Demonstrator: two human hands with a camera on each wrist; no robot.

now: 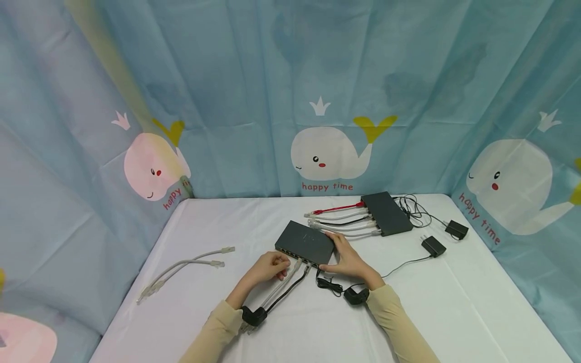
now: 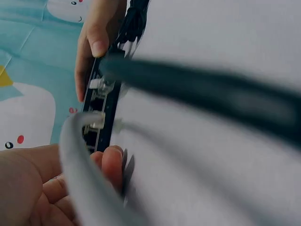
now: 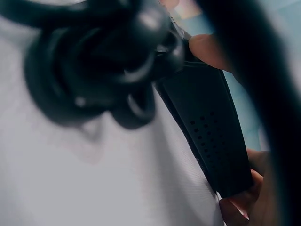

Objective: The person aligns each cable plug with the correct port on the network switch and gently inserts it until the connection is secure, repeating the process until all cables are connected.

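A black network switch (image 1: 305, 241) lies on the white table, its row of ports (image 2: 97, 103) facing the person. My right hand (image 1: 347, 259) grips its right end, thumb on the port edge and fingers on the far side. A grey network cable (image 1: 283, 280) and a black network cable (image 1: 290, 288) are plugged into the ports. At the front left corner of the switch is my left hand (image 1: 271, 266), its fingers loosely bent beside the grey cable. Nothing shows between those fingers. In the right wrist view, the vented end (image 3: 207, 132) of the switch lies between right thumb and fingers.
A second black switch (image 1: 387, 214) stands at the back right with red, grey and black cables plugged in. Two power adapters (image 1: 433, 246) lie at the right. Loose grey cables (image 1: 181, 263) lie at the left. A bundled black cord (image 1: 329, 285) lies before the switch.
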